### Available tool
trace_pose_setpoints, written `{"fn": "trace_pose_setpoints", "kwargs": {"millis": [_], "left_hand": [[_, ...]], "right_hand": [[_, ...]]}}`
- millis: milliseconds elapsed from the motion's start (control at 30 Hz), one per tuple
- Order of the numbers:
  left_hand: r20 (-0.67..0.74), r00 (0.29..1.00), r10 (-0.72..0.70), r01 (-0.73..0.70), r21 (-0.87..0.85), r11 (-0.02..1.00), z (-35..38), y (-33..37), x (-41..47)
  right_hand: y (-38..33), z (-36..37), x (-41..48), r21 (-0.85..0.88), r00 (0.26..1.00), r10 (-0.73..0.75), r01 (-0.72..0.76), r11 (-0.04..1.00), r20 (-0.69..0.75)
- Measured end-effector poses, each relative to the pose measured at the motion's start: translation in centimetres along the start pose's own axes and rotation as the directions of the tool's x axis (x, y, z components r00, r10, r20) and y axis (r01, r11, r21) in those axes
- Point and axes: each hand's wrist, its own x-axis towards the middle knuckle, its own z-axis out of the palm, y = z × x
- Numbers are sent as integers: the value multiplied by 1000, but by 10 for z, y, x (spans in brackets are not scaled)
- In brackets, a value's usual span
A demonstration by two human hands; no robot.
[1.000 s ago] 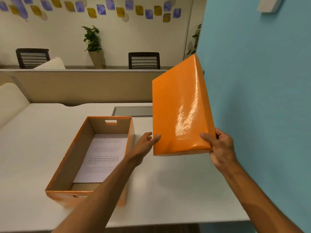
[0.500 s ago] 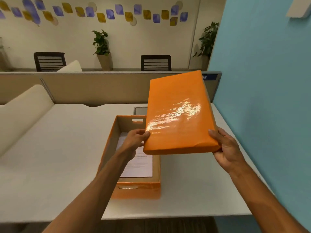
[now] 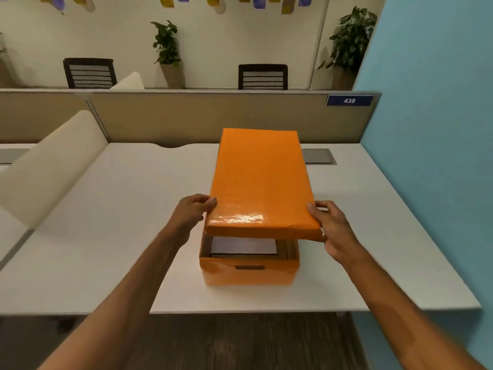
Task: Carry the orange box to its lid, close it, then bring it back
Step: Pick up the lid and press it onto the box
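On the white desk point(image 3: 106, 236), both hands point(image 3: 190, 212) point(image 3: 332, 231) grip the glossy orange lid point(image 3: 260, 180) tilted over the open orange box point(image 3: 249, 273).

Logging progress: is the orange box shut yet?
Not yet. The lid, held by both hands, hovers above the orange box; a gap at the near end shows paper inside.

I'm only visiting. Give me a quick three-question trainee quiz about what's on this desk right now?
1. True or false: the lid is fully seated on the box.
2. What lies inside the box? A) paper B) fruit C) cables
3. Fill in: the left hand and right hand both hold the ____.

Key: 1 false, its near end is raised; 2 A, white paper; 3 lid.
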Motion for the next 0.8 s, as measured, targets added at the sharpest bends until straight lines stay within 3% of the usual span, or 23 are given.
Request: {"fn": "trace_pose_setpoints", "kwargs": {"millis": [300,800], "left_hand": [[47,994,-96,94,43,995,-9,-45,-9],[96,984,-152,149,33,988,-8,-80,-13]], "right_hand": [[45,20,-8,-207,999,45,-49,977,-23],[67,21,-10,-277,998,47,-60,959,-52]]}}
